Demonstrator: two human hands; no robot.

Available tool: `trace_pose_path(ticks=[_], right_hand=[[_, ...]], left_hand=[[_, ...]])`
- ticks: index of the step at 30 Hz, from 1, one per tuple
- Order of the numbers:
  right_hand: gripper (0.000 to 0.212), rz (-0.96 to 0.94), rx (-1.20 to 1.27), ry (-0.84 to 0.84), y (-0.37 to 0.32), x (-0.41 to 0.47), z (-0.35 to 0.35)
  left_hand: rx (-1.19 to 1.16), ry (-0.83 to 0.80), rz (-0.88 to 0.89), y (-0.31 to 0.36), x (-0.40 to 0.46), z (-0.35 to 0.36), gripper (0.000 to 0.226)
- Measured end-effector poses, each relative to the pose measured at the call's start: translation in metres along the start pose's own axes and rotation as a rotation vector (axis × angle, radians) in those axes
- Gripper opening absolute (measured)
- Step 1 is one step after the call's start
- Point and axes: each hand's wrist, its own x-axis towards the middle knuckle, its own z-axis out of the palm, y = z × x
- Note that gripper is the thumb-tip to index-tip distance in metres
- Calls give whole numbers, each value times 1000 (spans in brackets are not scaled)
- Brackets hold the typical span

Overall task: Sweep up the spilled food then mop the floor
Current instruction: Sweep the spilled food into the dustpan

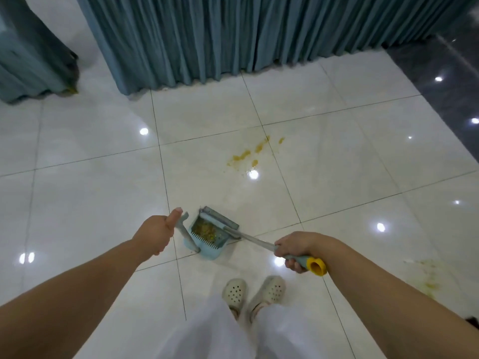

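Observation:
A light blue dustpan [204,244] sits on the white tile floor [103,177] ahead of my feet, with swept-up yellowish food bits [206,229] inside it. My left hand [155,230] holds the dustpan's upright grey handle [182,226], thumb pointing up along it. My right hand [293,251] grips the broom handle [255,240] near its yellow end cap [317,266]. The broom head [220,218] rests at the far edge of the dustpan. Yellow-orange food stains [248,154] remain on the tile beyond the pan.
A fainter yellow smear [427,275] marks the floor at the right, under my right forearm. Teal curtains [207,40] hang along the far side and at the left [31,60]. Dark glossy flooring [445,73] lies at the upper right. My feet in pale clogs [254,291] stand just behind the dustpan.

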Motion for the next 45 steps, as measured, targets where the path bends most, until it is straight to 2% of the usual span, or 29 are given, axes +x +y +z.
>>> trace_pose_path(ticks=[5, 12, 16, 21, 26, 31, 38, 45], right_hand=[[42, -10, 17, 50, 26, -19, -15], [28, 3, 85, 137, 59, -22, -47], [16, 37, 201, 197, 82, -24, -59], [17, 21, 385, 251, 105, -19, -64], [16, -11, 470, 231, 114, -8, -45], [10, 15, 382, 163, 112, -5, -8], [17, 29, 87, 13, 105, -6, 55], [14, 25, -55, -63, 102, -3, 63]], left_hand=[[-28, 1, 15, -5, -19, 7, 63], [-75, 22, -1, -21, -53, 12, 62], [-78, 42, 7, -38, -77, 16, 66], [-41, 60, -3, -62, -94, 27, 66], [-62, 79, -34, -89, -102, 30, 64], [-87, 92, -39, -98, -106, 34, 64], [-153, 92, -78, -94, -110, 38, 62], [-141, 102, -69, -86, -120, 50, 62]])
